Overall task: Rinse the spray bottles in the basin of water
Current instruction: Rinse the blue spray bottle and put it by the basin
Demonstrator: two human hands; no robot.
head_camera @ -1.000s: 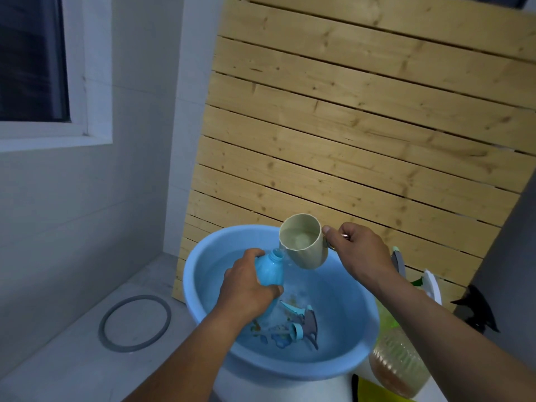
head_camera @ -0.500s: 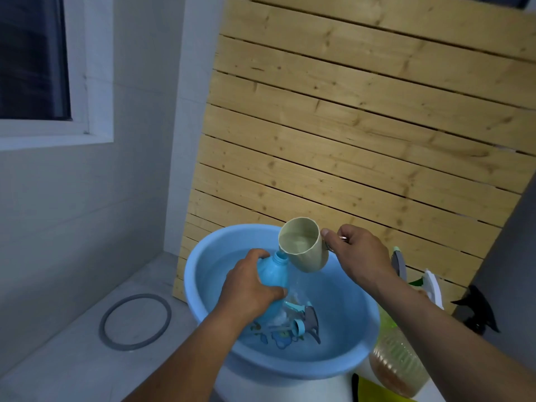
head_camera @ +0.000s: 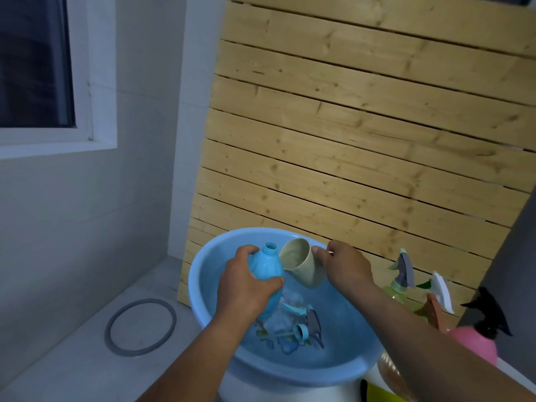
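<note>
Two hands are engaged over the blue basin (head_camera: 203,274). The left hand (head_camera: 246,288) has its grip wrapped round the blue bottle (head_camera: 265,266), which is held tilted above the water with its open neck uppermost. The right hand (head_camera: 345,266) has its grip closed on the handle of a beige cup (head_camera: 300,266), tipped beside the bottle's mouth. For a sound rinse, it is judged that the cup's lip should be kept directly over the neck, the pour kept slow, and the bottle held steady so that spill falls back into the basin. Detached spray heads (head_camera: 307,323) are seen lying in the water. Further spray bottles (head_camera: 401,274) stand right of the basin. A grey ring (head_camera: 140,327) lies on the tiled ledge at left; a window (head_camera: 34,62) and slatted wooden panel (head_camera: 362,126) are noted behind.
</note>
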